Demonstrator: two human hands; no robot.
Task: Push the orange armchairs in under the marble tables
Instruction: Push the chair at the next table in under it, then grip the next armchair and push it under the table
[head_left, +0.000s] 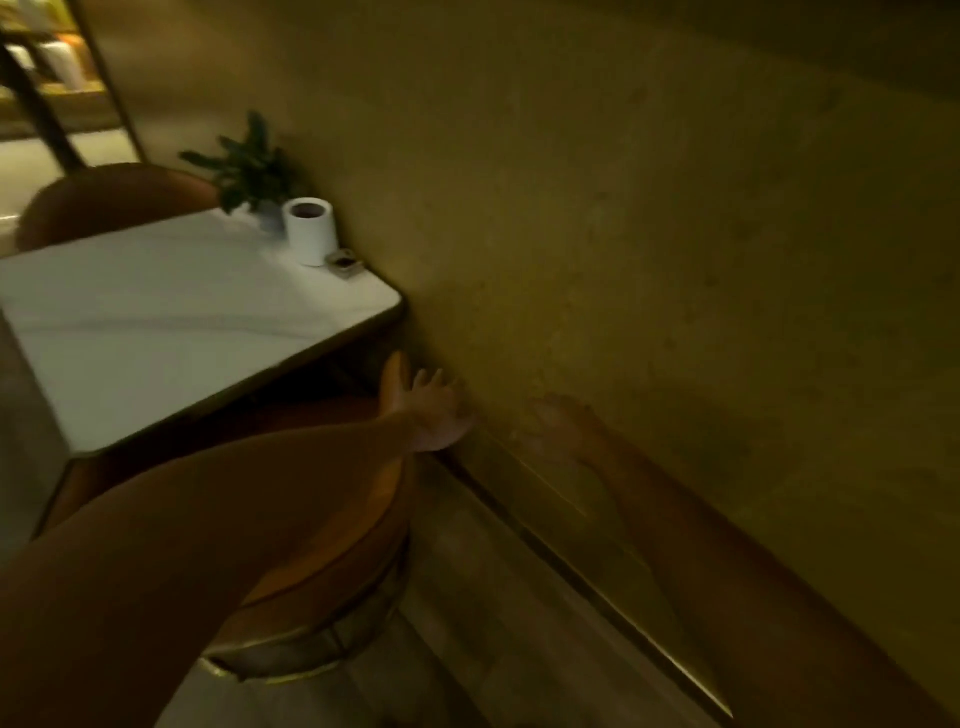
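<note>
Dim corner, orange armchair (332, 551) tucked partly under marble table (171, 312) beside wall (623, 234).

Left hand (434, 410) stretched forward past the armchair's curved back, fingers spread and straight, gripping nothing — close to the wall, just beyond the table's near corner. Right hand (563, 423) motion-blurred against the wall; fingers look extended, grip impossible to tell for certain. Armchair's seat hidden beneath the tabletop edge, its back showing below the left forearm. Second orange armchair (114, 197) at the table's far side. On the table's wall end — paper roll (310, 228), small plant (249, 166), small dark object (344, 261) just beside the roll.
</note>
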